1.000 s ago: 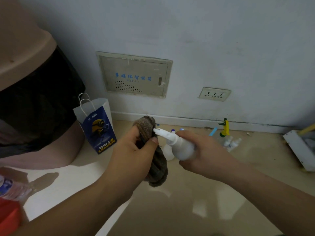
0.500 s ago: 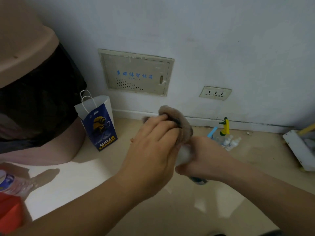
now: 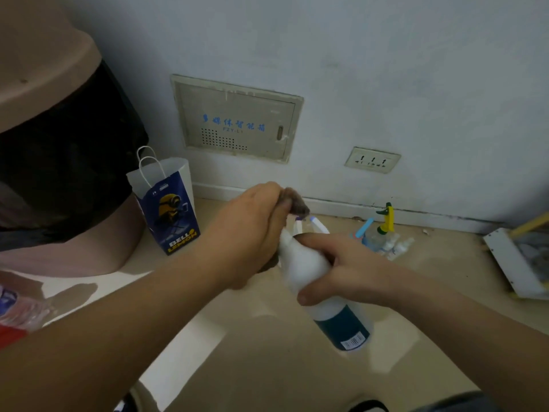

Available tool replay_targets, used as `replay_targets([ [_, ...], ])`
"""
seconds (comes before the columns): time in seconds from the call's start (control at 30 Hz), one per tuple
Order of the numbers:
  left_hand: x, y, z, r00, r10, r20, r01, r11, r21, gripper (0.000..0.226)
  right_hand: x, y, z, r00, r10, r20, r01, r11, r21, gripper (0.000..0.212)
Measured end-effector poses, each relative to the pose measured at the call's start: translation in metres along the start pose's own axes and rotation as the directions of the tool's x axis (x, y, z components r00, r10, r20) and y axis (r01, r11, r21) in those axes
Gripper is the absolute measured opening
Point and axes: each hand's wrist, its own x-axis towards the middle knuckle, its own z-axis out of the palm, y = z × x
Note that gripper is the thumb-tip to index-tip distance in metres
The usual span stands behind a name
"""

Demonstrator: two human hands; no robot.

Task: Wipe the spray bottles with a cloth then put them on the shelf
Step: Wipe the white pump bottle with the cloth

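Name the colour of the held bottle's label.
Dark blue label, white barcode patch; head view shows it.

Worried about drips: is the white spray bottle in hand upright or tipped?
Tipped. The right hand holds the white spray bottle slanted, dark-labelled base toward the camera, top at the cloth in the left hand.

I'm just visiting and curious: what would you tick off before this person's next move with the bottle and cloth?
1. Bottle gripped: ok, the right hand holds the white spray bottle round its body.
2. Cloth in hand: ok, the left hand grips the brown cloth.
3. Nozzle wiped: cannot tell, hand and cloth hide it.
4. Label end wiped: cannot tell.
5. Shelf ready: cannot tell, none in view.
6. Floor bottles put away: not ok, they stand by the wall.
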Motion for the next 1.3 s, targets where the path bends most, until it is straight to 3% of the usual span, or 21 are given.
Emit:
replay_targets([
  [0.07, 0.005, 0.007, -0.001, 0.952, -0.305, -0.014, 0.298, 0.938, -0.180, 0.030, 0.001, -0.003, 0.002, 1.000, -0.006, 0.016, 0.005, 1.000, 0.031, 0.055],
  [0.13, 0.018, 0.011, -0.010, 0.766, -0.637, 0.085, 0.587, 0.639, -0.496, 0.032, 0.001, -0.003, 0.002, 1.000, -0.017, -0.001, 0.017, 0.999, 0.027, 0.058],
  [0.17, 0.023, 0.011, -0.014, 0.671, -0.724, 0.163, 0.671, 0.498, -0.550, 0.031, 0.002, -0.003, 0.002, 1.000, -0.019, -0.024, 0.019, 1.000, 0.000, 0.059],
  [0.2, 0.026, 0.008, -0.015, 0.628, -0.752, 0.201, 0.714, 0.453, -0.534, 0.031, 0.002, -0.002, 0.001, 0.998, -0.014, -0.055, 0.013, 0.999, -0.032, 0.059],
  [0.27, 0.022, 0.003, -0.013, 0.736, -0.663, 0.139, 0.644, 0.621, -0.447, 0.031, 0.001, 0.000, 0.001, 0.992, 0.009, -0.129, -0.020, 0.996, -0.085, 0.058],
  [0.33, 0.008, 0.000, -0.005, 0.932, -0.362, -0.011, 0.337, 0.879, -0.338, 0.027, 0.002, 0.004, -0.001, 0.979, 0.009, -0.204, -0.032, 0.994, -0.106, 0.052],
  [0.4, -0.002, -0.015, 0.004, 0.999, -0.031, -0.030, 0.025, 0.985, -0.172, 0.022, 0.001, 0.008, -0.003, 0.971, -0.010, -0.239, -0.027, 0.988, -0.154, 0.047],
  [0.43, -0.004, -0.023, 0.008, 0.999, 0.030, -0.016, -0.032, 0.990, -0.135, 0.022, 0.001, 0.010, -0.004, 0.969, -0.022, -0.245, -0.025, 0.982, -0.189, 0.047],
  [0.47, -0.004, -0.027, 0.009, 1.000, 0.012, -0.014, -0.014, 0.988, -0.152, 0.023, 0.000, 0.011, -0.004, 0.969, -0.031, -0.246, -0.025, 0.975, -0.220, 0.048],
  [0.53, -0.002, -0.024, 0.006, 0.960, -0.273, -0.066, 0.223, 0.883, -0.413, 0.027, -0.001, 0.012, -0.003, 0.967, -0.050, -0.248, -0.016, 0.966, -0.257, 0.048],
  [0.6, 0.004, -0.021, 0.003, 0.783, -0.621, -0.029, 0.452, 0.601, -0.659, 0.029, 0.000, 0.011, -0.001, 0.964, -0.067, -0.257, -0.014, 0.953, -0.304, 0.048],
  [0.63, 0.007, -0.023, 0.002, 0.703, -0.710, 0.032, 0.510, 0.474, -0.718, 0.030, 0.001, 0.011, -0.001, 0.962, -0.076, -0.262, -0.016, 0.944, -0.330, 0.048],
  [0.7, 0.007, -0.023, 0.001, 0.638, -0.765, 0.087, 0.528, 0.353, -0.772, 0.030, 0.004, 0.011, 0.000, 0.955, -0.078, -0.285, -0.029, 0.936, -0.352, 0.050],
  [0.8, 0.005, -0.012, 0.002, 0.629, -0.774, -0.070, 0.477, 0.456, -0.751, 0.032, 0.006, 0.009, 0.001, 0.943, -0.066, -0.325, -0.060, 0.930, -0.363, 0.051],
  [0.87, 0.000, -0.002, -0.002, 0.691, -0.692, -0.211, 0.380, 0.596, -0.708, 0.028, 0.006, 0.007, 0.002, 0.938, -0.052, -0.342, -0.085, 0.925, -0.371, 0.049],
  [0.93, -0.006, 0.000, -0.001, 0.851, -0.433, -0.297, 0.231, 0.816, -0.530, 0.025, 0.006, 0.005, 0.003, 0.934, -0.018, -0.356, -0.110, 0.936, -0.335, 0.046],
  [1.0, -0.014, 0.000, 0.003, 0.965, -0.151, -0.216, 0.067, 0.934, -0.351, 0.023, 0.007, 0.006, 0.003, 0.935, 0.006, -0.354, -0.113, 0.952, -0.285, 0.043],
  [1.07, -0.014, -0.004, 0.002, 0.958, -0.199, -0.209, 0.103, 0.912, -0.398, 0.022, 0.007, 0.007, 0.003, 0.945, 0.027, -0.325, -0.105, 0.969, -0.223, 0.042],
  [1.13, -0.004, -0.016, -0.004, 0.821, -0.493, -0.288, 0.299, 0.801, -0.518, 0.025, 0.006, 0.006, 0.002, 0.955, 0.026, -0.297, -0.073, 0.987, -0.146, 0.042],
  [1.23, 0.004, -0.032, -0.010, 0.599, -0.796, -0.093, 0.420, 0.410, -0.810, 0.026, 0.006, 0.000, 0.002, 0.967, -0.007, -0.256, -0.010, 0.998, -0.063, 0.044],
  [1.3, -0.003, -0.026, -0.002, 0.629, -0.771, -0.101, 0.531, 0.520, -0.669, 0.022, 0.007, -0.002, 0.002, 0.960, 0.010, -0.279, -0.005, 1.000, 0.019, 0.046],
])
